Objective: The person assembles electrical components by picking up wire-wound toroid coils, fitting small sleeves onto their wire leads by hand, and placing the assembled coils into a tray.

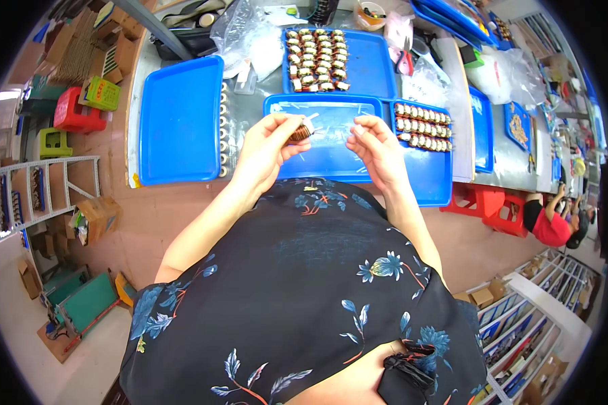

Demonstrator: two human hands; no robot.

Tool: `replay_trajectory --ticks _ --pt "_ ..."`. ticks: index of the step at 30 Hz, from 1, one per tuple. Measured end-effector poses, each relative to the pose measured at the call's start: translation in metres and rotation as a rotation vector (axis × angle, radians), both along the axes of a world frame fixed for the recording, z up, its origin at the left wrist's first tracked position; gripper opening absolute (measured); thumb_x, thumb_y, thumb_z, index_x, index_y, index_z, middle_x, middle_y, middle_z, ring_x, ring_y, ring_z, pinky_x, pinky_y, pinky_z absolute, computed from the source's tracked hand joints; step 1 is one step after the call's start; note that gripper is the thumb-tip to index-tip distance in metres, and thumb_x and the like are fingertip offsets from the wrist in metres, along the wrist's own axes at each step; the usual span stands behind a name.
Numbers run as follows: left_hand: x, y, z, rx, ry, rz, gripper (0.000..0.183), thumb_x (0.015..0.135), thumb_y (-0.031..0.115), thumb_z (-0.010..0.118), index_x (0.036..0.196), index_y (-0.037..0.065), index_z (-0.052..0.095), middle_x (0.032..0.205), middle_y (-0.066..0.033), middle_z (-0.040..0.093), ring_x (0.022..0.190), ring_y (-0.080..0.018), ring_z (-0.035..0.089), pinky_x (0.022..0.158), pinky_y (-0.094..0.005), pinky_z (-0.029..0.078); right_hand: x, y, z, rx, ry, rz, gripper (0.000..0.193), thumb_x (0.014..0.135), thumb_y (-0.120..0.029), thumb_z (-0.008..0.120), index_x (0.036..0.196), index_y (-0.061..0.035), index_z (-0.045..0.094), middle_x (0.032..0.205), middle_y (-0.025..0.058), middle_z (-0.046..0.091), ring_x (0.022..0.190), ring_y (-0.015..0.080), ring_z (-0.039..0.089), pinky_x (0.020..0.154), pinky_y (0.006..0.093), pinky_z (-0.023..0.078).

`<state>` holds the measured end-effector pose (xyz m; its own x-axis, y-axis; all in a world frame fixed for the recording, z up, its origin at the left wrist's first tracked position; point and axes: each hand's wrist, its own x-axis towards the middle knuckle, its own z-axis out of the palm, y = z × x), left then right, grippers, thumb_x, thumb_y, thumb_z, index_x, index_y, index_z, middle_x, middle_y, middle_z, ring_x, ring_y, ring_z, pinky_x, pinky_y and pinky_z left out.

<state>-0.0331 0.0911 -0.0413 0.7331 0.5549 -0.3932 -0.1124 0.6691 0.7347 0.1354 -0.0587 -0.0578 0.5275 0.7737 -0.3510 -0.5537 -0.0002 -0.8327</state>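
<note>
My left hand (pixel 269 147) pinches a copper-wound coil (pixel 300 133) between thumb and fingers, above the near blue tray (pixel 334 173). A pale bit shows at the coil's top edge. My right hand (pixel 378 150) is raised over the same tray, a short way from the coil, its thumb and fingertips brought together. What those fingertips hold, if anything, is too small to tell. Thin whitish strips (pixel 302 106) lie in the tray beneath both hands.
Behind sits a blue tray (pixel 371 64) with rows of wound coils (pixel 317 61). More coils (pixel 422 127) fill part of a right-hand tray (pixel 431 182). At left, another blue tray (pixel 180 121) adjoins a column of white rings (pixel 223 131). Red-handled pliers (pixel 405 62) lie farther back.
</note>
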Motion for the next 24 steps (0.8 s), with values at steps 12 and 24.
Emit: replay_trajectory --ticks 12,24 --pt "0.003 -0.011 0.05 0.845 0.094 -0.302 0.013 0.09 0.004 0.06 0.099 -0.004 0.066 0.115 -0.0129 0.061 0.094 -0.017 0.064 0.076 -0.0281 0.056 -0.017 0.017 0.072 0.16 -0.459 0.18 0.018 0.089 -0.002 0.064 0.105 0.0012 0.059 0.097 0.007 0.063 0.089 0.0112 0.062 0.08 0.0241 0.052" --pt "0.003 -0.006 0.059 1.021 0.182 -0.348 0.014 0.085 0.01 0.066 0.092 -0.001 0.071 0.102 -0.0102 0.068 0.081 -0.015 0.067 0.067 -0.0256 0.054 -0.021 0.017 0.068 0.092 -0.405 0.173 0.015 0.088 -0.002 0.065 0.102 0.0018 0.06 0.095 0.0071 0.064 0.087 0.0113 0.063 0.078 0.0235 0.052"
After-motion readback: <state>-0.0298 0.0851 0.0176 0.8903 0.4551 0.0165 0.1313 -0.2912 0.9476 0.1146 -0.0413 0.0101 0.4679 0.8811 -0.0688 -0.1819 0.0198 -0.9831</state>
